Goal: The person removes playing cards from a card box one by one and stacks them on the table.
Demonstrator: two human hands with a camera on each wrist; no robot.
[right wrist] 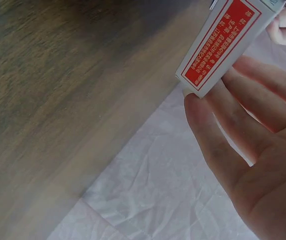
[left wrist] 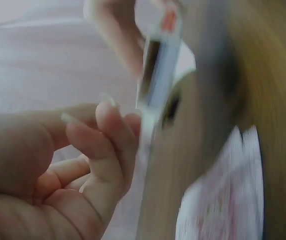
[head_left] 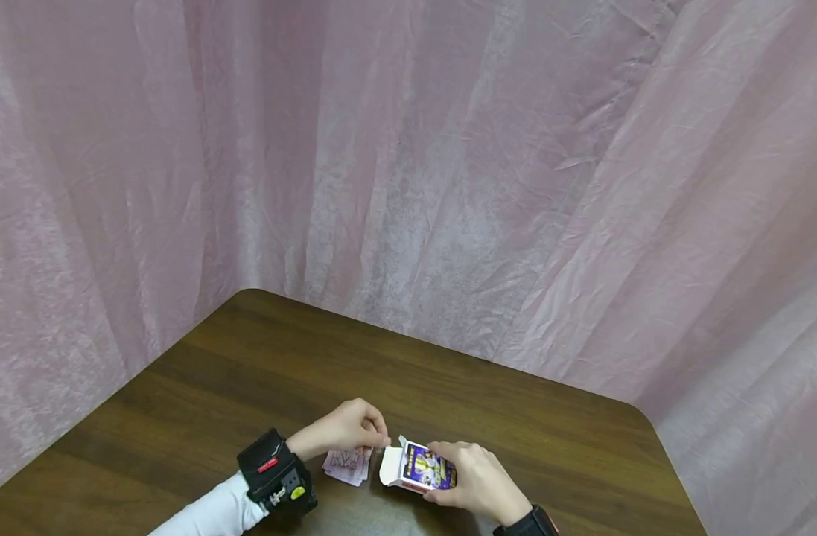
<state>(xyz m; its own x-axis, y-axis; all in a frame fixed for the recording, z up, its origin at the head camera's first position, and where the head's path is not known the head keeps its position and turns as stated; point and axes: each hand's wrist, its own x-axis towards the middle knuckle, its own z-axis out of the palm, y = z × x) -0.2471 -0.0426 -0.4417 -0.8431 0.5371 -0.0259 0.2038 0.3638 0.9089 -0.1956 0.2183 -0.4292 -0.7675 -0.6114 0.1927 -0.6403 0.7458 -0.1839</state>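
Note:
My right hand point(head_left: 475, 476) holds a playing-card box point(head_left: 430, 469) by its right end, thumb on the near side and fingers on the far side. The box is purple and yellow on top, and its white flap point(head_left: 391, 467) stands open to the left. In the right wrist view, the box's narrow side point(right wrist: 220, 45) is red with white print, against the fingertips. My left hand point(head_left: 351, 428) hovers by the flap with loosely curled fingers; nothing shows between them in the blurred left wrist view. Below it lies a loose stack of playing cards point(head_left: 346, 465) with reddish backs.
Everything rests on a dark brown wooden table point(head_left: 301, 350) with rounded corners. Pink velvet curtain point(head_left: 408, 186) hangs behind and beside it. A black wrist device point(head_left: 277, 473) sits on the left forearm over a white sleeve point(head_left: 214, 510).

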